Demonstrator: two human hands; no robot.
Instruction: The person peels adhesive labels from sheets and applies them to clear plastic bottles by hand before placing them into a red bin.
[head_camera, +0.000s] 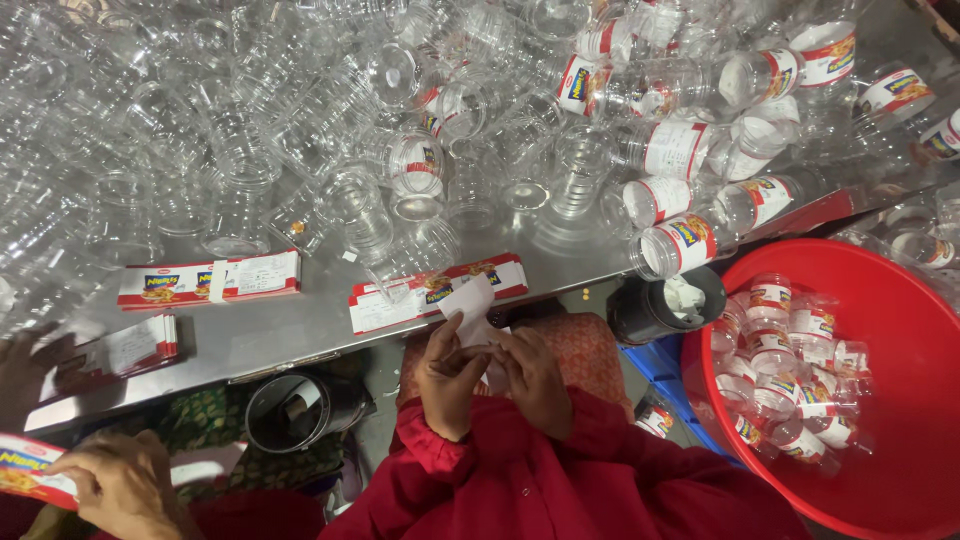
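Both hands, left hand (450, 375) and right hand (537, 380), pinch one white label backing (468, 305) right at the surface (300, 330) edge, just below a red-and-white label stack (437, 290). Labelled jars (790, 370) fill the red tub (900, 320).

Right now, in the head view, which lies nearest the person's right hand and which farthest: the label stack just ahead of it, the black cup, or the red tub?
1. Label stack, on the table edge just ahead of the right hand.
2. Black cup, to its right.
3. Red tub, farthest right.
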